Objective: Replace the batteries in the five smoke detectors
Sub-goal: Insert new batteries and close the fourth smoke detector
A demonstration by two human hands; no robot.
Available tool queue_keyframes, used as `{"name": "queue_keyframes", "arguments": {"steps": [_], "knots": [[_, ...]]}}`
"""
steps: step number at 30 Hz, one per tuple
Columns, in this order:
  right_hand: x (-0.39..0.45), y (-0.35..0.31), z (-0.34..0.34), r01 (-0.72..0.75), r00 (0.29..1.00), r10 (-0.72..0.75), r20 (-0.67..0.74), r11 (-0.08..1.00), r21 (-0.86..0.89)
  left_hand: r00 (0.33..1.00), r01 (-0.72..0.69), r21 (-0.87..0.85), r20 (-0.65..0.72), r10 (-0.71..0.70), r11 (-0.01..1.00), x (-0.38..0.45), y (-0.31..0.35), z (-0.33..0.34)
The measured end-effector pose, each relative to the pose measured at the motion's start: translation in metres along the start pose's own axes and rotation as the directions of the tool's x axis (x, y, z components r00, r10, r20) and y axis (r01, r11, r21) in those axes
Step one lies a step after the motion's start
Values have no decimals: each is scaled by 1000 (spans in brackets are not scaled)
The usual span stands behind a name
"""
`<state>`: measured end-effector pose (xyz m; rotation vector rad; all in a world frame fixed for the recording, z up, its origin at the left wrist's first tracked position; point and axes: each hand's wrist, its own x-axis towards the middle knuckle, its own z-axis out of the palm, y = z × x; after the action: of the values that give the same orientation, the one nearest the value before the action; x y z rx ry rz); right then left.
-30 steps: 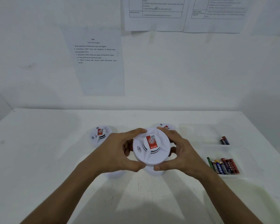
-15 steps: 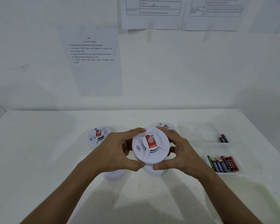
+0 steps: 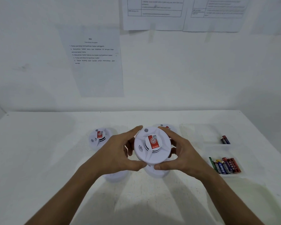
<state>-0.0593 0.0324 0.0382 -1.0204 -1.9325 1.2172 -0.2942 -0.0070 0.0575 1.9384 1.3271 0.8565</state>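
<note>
Head view: "EVEREADY"-lettered batteries (image 3: 224, 166)

The left hand (image 3: 118, 153) and right hand (image 3: 183, 153) hide the sides of the round white smoke detector (image 3: 152, 146) they hold. It covers most of three more white detectors. The wall papers' small print is too blurry to read.

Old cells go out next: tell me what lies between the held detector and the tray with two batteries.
Nothing visible. Both hands, left hand and right hand, grip the smoke detector; bare table lies between it and the battery tray to the right.
</note>
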Motion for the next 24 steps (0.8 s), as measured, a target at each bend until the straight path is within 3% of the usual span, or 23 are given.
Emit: {"name": "queue_keyframes", "arguments": {"steps": [24], "knots": [[10,6,2,22,999,-23,41,1000,21,1000,8,-43,18,-8,999,2,-7,-7]]}}
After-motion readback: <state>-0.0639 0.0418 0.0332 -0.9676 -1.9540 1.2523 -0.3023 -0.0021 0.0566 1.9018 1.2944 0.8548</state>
